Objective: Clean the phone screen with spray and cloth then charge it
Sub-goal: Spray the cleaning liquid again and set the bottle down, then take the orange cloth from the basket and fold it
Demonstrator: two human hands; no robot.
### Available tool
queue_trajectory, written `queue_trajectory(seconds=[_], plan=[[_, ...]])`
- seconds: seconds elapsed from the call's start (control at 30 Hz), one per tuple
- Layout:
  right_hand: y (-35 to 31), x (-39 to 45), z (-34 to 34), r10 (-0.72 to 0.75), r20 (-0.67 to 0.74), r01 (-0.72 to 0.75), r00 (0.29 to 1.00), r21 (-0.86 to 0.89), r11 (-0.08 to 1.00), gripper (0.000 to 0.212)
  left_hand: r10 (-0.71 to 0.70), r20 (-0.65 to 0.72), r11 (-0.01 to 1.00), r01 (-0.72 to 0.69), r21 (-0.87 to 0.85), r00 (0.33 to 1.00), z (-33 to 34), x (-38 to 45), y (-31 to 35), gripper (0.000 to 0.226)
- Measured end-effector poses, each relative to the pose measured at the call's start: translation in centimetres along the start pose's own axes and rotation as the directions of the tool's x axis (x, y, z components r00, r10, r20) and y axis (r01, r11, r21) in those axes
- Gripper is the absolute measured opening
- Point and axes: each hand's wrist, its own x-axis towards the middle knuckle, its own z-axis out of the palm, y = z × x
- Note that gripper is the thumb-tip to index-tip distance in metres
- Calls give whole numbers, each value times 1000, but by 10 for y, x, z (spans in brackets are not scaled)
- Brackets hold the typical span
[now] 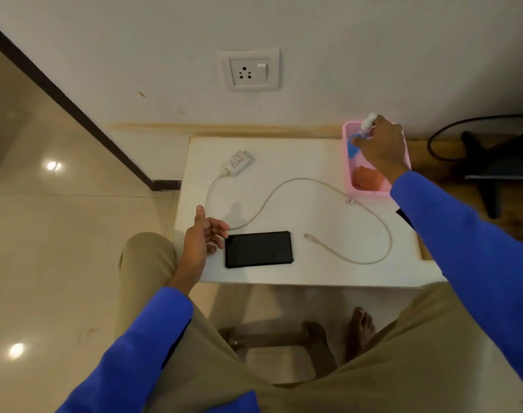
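Khaki-trousered knees and blue sleeves nearest the lens, a bare foot point(362, 326) below on the tiled floor. Beyond them, white table point(299, 162) pushed up to the wall. Wall socket point(249, 70) with its switch above, unoccupied. Black chair base point(489, 162) off to the right on the floor. Pink basket point(348, 174) at the table's far right corner, orange cloth point(368, 178) lying in its near end. Black phone point(258, 249) flat, screen dark, at the near edge of the table, left of centre. White cable point(328, 189) looping across the middle, loose plug end point(309, 236) just right of the phone and not touching it. White charger point(237, 163) lying on its side at the far left, pins toward the wall; printed label on its face too small to read. Right hand point(380, 144) reaching into the basket's far end, fingers curled closed around a spray bottle point(354, 146), blue body and white cap showing. Left hand point(202, 236) hovering just left of the phone, palm turned inward, fingers loosely spread and slightly curled, holding nothing. No brand legible anywhere.
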Motion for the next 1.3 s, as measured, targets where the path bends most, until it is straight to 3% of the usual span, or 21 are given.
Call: queue_trajectory(seconds=[0.07,0.13,0.3,0.43,0.53,0.6,0.7,0.97,1.1,1.2,1.3], plan=[[4,0,-3,-18,57,26,998,-141,990,57,15,-23,1000,-15,-12,1000,-2,0,-2,81],[13,0,-9,12,93,2,996,-147,989,76,30,-26,999,-31,-30,999,-3,-1,-3,81],[51,-17,-19,13,152,12,988,-165,986,44,-30,-18,992,28,-123,999,4,-3,0,85],[69,-34,-18,45,233,0,971,-192,981,31,-31,-27,990,27,-137,999,2,-5,-2,85],[66,-39,-13,100,215,-62,971,-176,982,31,-11,-6,993,10,-120,1000,2,-6,-3,87],[58,-41,-6,156,237,-116,959,-174,978,44,-7,-5,993,6,-116,1000,2,-5,-2,89],[53,-40,4,165,256,-83,952,-304,949,58,-11,-8,992,10,-124,1000,1,-3,-3,89],[48,-32,5,156,197,-98,968,-276,956,33,-13,-14,992,12,-126,1000,1,2,-5,88],[30,-39,-17,58,154,-52,986,-44,998,13,-4,-45,992,-1,-127,999,3,0,-4,82],[8,-62,-36,-65,236,17,970,198,980,16,25,-80,995,-32,-94,996,6,-2,-2,70],[-15,-100,-49,-172,359,-12,917,459,889,14,89,-68,994,-93,-57,994,8,-8,2,56]])
